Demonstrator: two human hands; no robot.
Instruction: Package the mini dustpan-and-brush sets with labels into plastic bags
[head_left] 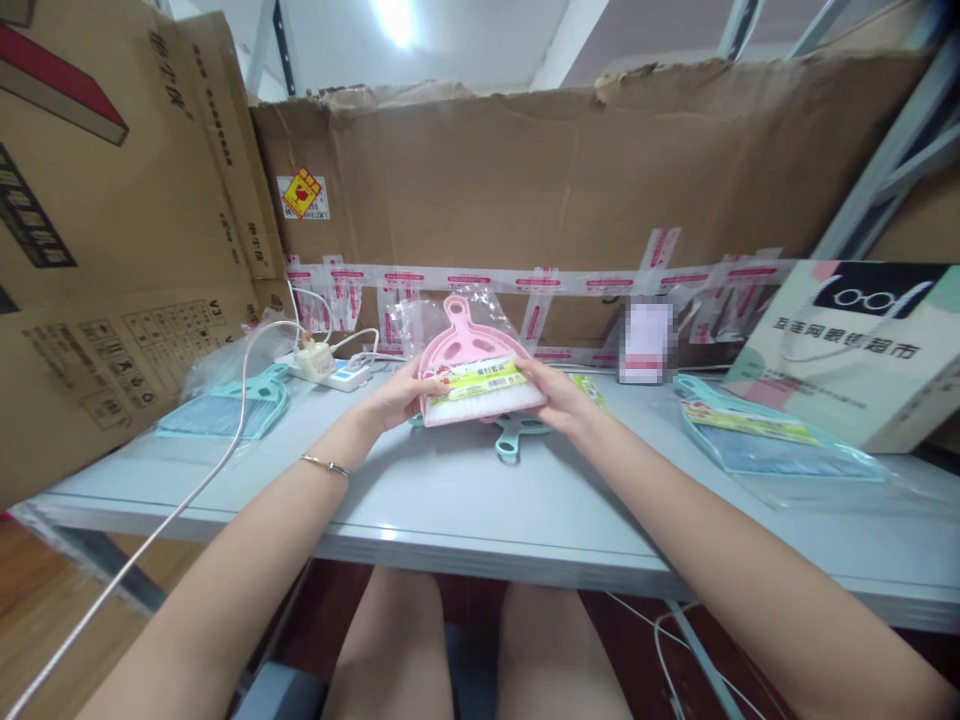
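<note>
Between my two hands a pink dustpan and brush set (474, 345) is raised over the table, its handle pointing up and white bristles along the bottom. A yellow-green label band crosses its front. My left hand (399, 398) is closed on its left edge, the thumb on the label. My right hand (559, 397) grips the right edge the same way. Behind and below it shows a light-blue dustpan set (508, 440), mostly hidden. Further right lies another light-blue dustpan set (765, 435) with a yellow label and clear wrap. At the left rests one more blue dustpan set (225, 408).
Tall cardboard boxes (480, 180) wall off the back and left of the grey table (450, 510). A power strip (341, 374) with a plug stands at back left, and a white cable (225, 455) crosses the left side. A printed paper bag (840, 350) stands at right.
</note>
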